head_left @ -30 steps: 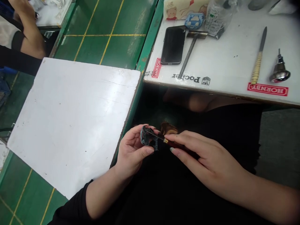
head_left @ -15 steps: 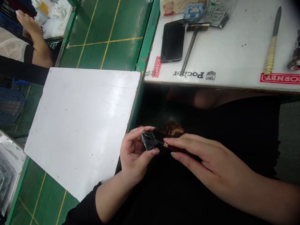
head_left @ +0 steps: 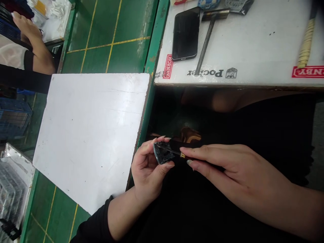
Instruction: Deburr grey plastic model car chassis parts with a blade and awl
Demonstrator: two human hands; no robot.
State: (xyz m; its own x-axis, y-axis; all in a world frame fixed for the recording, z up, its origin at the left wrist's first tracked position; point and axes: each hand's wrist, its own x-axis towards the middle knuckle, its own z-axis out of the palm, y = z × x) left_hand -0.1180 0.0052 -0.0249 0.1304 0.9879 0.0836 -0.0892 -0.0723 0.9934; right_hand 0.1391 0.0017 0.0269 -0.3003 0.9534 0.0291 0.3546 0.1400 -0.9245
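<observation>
Between the thumb and fingers of my left hand (head_left: 148, 165) sits a small dark plastic part (head_left: 163, 153), hollow side up, with a bluish-grey outer edge. My right hand (head_left: 227, 168) grips the dark red handle of a thin-bladed hand tool (head_left: 182, 155) with a brass collar. The narrow metal blade reaches into the hollow of the part; whether its tip touches the inside I cannot tell. Both hands are above my dark-clothed lap, beside the edge of a white board (head_left: 91, 135). Most of the tool's handle is hidden under my right hand.
On the white table top lie a phone (head_left: 186, 33), a metal T-shaped tool (head_left: 206, 42), a tool with a wrapped handle (head_left: 306, 44) and a plastic bag (head_left: 239, 5). Another person's arm (head_left: 32, 40) is at upper left. Clear plastic trays (head_left: 12, 189) stand at lower left.
The view has shifted slightly, so the table items appear higher. Both hands keep their grips on the part and the tool; the dark part looks turned a little.
</observation>
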